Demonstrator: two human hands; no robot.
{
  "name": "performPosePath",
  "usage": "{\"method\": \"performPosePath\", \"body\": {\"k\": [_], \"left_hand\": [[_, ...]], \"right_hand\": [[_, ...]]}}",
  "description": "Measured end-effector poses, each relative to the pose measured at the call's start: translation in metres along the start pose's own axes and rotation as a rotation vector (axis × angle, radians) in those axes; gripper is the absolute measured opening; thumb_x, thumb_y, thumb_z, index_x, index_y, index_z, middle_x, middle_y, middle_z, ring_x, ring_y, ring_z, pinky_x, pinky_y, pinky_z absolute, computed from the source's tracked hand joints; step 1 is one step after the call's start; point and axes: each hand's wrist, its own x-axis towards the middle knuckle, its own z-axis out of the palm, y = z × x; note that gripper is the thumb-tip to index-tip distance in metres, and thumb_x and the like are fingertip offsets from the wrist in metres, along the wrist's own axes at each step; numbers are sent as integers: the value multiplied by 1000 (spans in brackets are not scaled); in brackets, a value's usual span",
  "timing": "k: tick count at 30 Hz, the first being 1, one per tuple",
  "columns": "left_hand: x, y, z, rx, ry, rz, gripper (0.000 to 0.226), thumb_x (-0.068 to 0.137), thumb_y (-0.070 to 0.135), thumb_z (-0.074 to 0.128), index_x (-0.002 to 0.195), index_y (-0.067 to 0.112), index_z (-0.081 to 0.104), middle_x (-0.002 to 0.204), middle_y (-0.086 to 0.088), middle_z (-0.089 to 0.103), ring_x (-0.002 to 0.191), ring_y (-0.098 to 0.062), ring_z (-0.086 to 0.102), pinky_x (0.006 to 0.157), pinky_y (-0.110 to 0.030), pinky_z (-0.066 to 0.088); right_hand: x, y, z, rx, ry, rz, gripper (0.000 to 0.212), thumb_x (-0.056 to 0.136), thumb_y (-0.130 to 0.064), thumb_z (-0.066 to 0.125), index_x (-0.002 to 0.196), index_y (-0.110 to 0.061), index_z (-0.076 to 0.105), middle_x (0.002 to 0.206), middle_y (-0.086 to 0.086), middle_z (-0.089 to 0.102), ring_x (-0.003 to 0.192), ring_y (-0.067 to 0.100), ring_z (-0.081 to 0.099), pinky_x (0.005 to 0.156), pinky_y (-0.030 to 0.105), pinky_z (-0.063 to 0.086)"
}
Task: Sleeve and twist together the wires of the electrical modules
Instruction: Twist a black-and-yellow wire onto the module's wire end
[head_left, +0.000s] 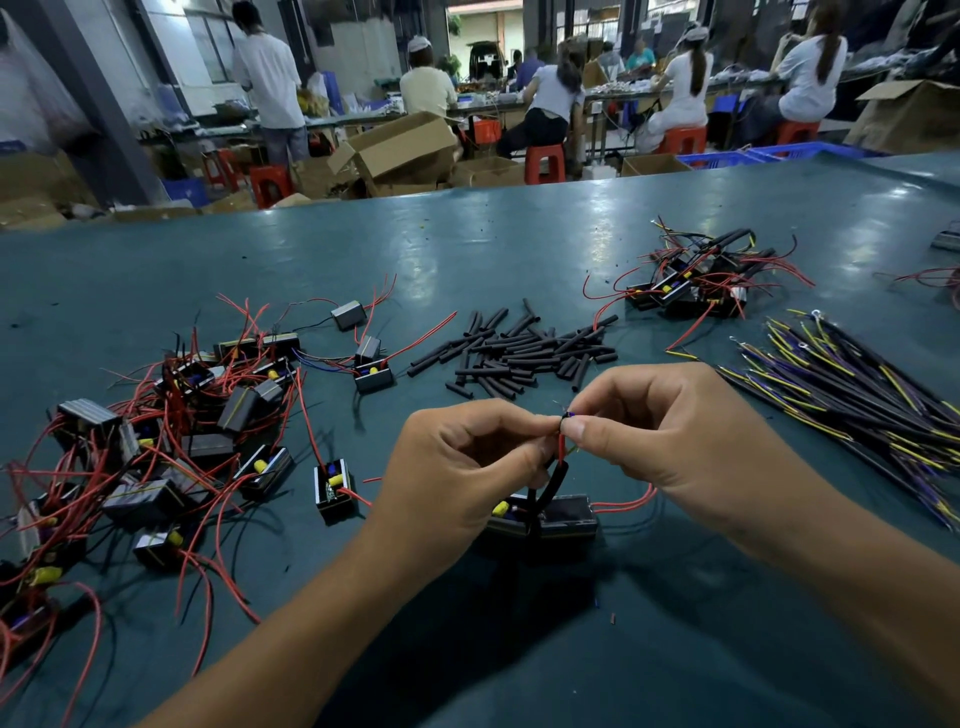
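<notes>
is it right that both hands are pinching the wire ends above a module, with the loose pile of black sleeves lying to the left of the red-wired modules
Not quite. In the head view the left hand and right hand do pinch the wire ends above a module, but the pile of black sleeves lies to the right of the red-wired modules, in the middle of the table.

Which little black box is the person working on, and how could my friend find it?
Start at the two hands meeting near the table's front edge. Just under them sits the module, alone, with the left hand and right hand pinching its wires together. The other modules lie untouched in the tangled pile far left.
</notes>
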Motion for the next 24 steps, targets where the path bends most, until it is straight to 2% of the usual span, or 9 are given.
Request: {"method": "performPosePath", "body": {"k": [4,8,13,15,17,20,21,23,24], "left_hand": [[-1,0,-2,49,-10,21,20,84,9,73,96,23,79,82,0,77,71,-15,73,68,-24,58],[-1,5,-5,109,-53,62,20,85,16,67,99,24,79,84,4,77,74,-14,74,69,-22,57],[1,4,-8,113,-96,18,31,85,-4,58,98,15,78,82,2,76,74,-13,73,69,-17,53],[1,4,-8,110,-102,-1,33,84,-5,56,97,14,79,81,-2,76,74,-14,72,70,-19,53],[2,5,-9,100,-108,-16,35,83,-5,55,96,16,79,82,-4,76,74,-16,72,71,-23,55],[3,8,-10,143,-114,-21,38,83,-3,53,96,21,80,84,-3,76,75,-16,72,67,-37,57],[3,9,-10,176,-96,-8,37,83,-1,53,96,21,79,84,0,76,75,-14,71,65,-35,56],[3,12,-10,267,-25,50,30,86,5,57,101,21,77,85,6,75,76,-9,69,68,-22,52],[4,14,-10,332,7,99,27,87,9,60,105,21,75,86,7,73,78,-11,68,69,-21,51]], "right_hand": [[0,1,1,-19,1,-24,9,87,-19,74,79,-20,72,55,-2,52,52,15,39,50,32,29],[0,2,-2,-95,-8,-44,9,87,-20,74,79,-23,71,53,-5,56,48,10,45,47,27,37],[0,0,-2,-169,-12,-57,7,82,-34,70,81,-27,71,65,0,65,57,9,47,54,33,39],[0,0,-2,-161,-13,-46,12,78,-38,67,81,-26,70,66,4,65,58,9,47,54,35,39],[1,1,-2,-157,-16,-40,12,77,-37,67,80,-26,69,62,0,62,57,7,45,53,30,37],[2,1,-2,-170,-14,-48,11,77,-35,66,77,-24,68,59,-7,57,55,5,43,52,23,35],[2,1,-2,-173,-13,-53,10,77,-34,66,77,-24,68,59,-6,57,55,4,43,52,22,35],[2,-1,0,-169,-17,-64,10,77,-32,66,76,-22,67,60,-2,58,56,5,45,54,24,37],[2,-2,0,-173,-23,-73,10,77,-32,66,75,-22,67,61,1,59,57,6,46,55,27,39]]}}
